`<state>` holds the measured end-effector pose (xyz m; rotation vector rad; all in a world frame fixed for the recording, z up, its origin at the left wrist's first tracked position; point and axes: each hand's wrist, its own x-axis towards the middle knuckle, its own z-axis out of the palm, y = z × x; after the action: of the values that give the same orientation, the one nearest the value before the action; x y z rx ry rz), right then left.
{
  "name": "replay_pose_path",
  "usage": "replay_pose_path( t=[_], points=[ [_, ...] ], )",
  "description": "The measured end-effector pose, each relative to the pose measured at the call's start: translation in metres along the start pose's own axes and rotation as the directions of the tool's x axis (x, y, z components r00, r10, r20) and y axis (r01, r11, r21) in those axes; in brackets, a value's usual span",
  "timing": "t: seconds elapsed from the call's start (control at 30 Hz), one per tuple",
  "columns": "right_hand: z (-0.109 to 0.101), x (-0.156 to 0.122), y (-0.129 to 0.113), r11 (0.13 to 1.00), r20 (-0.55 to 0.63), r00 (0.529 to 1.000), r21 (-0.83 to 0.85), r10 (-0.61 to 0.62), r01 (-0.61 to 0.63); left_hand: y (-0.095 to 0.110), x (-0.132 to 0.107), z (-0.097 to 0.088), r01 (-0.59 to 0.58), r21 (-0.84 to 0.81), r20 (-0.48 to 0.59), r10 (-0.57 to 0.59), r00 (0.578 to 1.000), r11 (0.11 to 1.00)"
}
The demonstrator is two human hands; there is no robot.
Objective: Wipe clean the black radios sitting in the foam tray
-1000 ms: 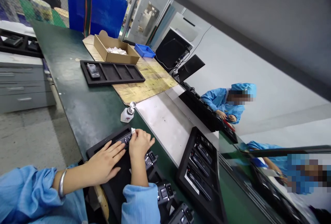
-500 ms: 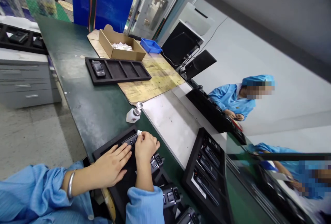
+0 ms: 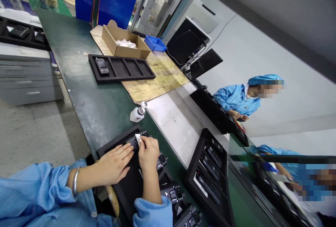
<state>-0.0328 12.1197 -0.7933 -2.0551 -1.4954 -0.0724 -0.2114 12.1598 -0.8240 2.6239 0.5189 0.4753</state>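
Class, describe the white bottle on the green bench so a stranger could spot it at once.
Find the long dark green bench, then the spot where its pale wooden board meets the grey metal sheet. There, beyond the black tray where the right hand pinches a white cloth, stands a small white bottle. Alone among flat black trays, it is upright with a shiny metal cap.

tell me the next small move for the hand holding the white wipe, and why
Probably draw the white wipe along the black device, toward the person: the right hand pinches it against the device's far end, and the left hand lies flat on the tray.
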Motion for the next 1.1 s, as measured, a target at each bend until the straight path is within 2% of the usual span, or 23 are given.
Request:
replay_pose_path(
  t=[0.1, 0.2, 0.37, 0.47, 0.53, 0.67, 0.73, 0.83, 0.9, 0.97, 1.03, 1.1],
  points=[
    [0.011, -0.004, -0.013, 0.994, 0.034, 0.999, -0.108, -0.031, 0.035, 0.001, 0.001, 0.000, 0.013, -0.020, 0.008, -0.013, 1.000, 1.000],
    [0.012, -0.007, -0.016, 0.979, 0.056, 0.997, -0.190, -0.058, 0.068, 0.002, 0.002, 0.000, 0.019, -0.030, 0.022, -0.019, 1.000, 0.999],
    [0.012, -0.002, -0.026, 0.969, 0.078, 0.997, -0.246, -0.012, 0.031, 0.001, 0.001, 0.000, 0.006, -0.012, 0.012, -0.006, 1.000, 1.000],
    [0.000, -0.017, -0.024, 0.982, 0.115, 0.993, -0.186, -0.014, 0.035, -0.003, -0.001, 0.000, -0.005, -0.023, -0.025, 0.005, 1.000, 1.000],
    [-0.015, -0.038, -0.011, 0.993, 0.066, 0.998, -0.122, 0.005, 0.003, -0.005, -0.002, -0.001, -0.022, -0.023, -0.040, 0.021, 0.999, 1.000],
    [-0.041, -0.079, 0.027, 0.981, -0.139, 0.980, -0.112, 0.144, -0.160, 0.004, -0.004, 0.001, -0.091, -0.042, -0.033, 0.089, 0.995, 0.995],
    [-0.042, -0.088, 0.037, 0.966, -0.141, 0.974, -0.161, 0.178, -0.200, 0.016, -0.004, 0.006, -0.159, -0.067, 0.004, 0.159, 0.987, 0.985],
    [-0.037, -0.091, 0.031, 0.954, -0.086, 0.978, -0.219, 0.189, -0.204, 0.035, -0.004, 0.015, -0.255, -0.083, 0.096, 0.262, 0.960, 0.963],
    [-0.037, -0.093, 0.022, 0.956, -0.038, 0.982, -0.225, 0.184, -0.188, 0.041, -0.003, 0.019, -0.268, -0.065, 0.148, 0.275, 0.950, 0.961],
    [-0.047, -0.103, 0.018, 0.962, -0.025, 0.985, -0.209, 0.173, -0.174, 0.041, -0.004, 0.019, -0.254, -0.045, 0.173, 0.258, 0.951, 0.966],
    [-0.065, -0.122, 0.025, 0.964, -0.118, 0.977, -0.180, 0.177, -0.197, 0.040, -0.005, 0.017, -0.258, -0.045, 0.185, 0.262, 0.947, 0.965],
    [-0.084, -0.146, 0.040, 0.950, -0.270, 0.937, -0.156, 0.221, -0.269, 0.042, -0.006, 0.015, -0.292, -0.068, 0.195, 0.300, 0.934, 0.954]
  ],
)
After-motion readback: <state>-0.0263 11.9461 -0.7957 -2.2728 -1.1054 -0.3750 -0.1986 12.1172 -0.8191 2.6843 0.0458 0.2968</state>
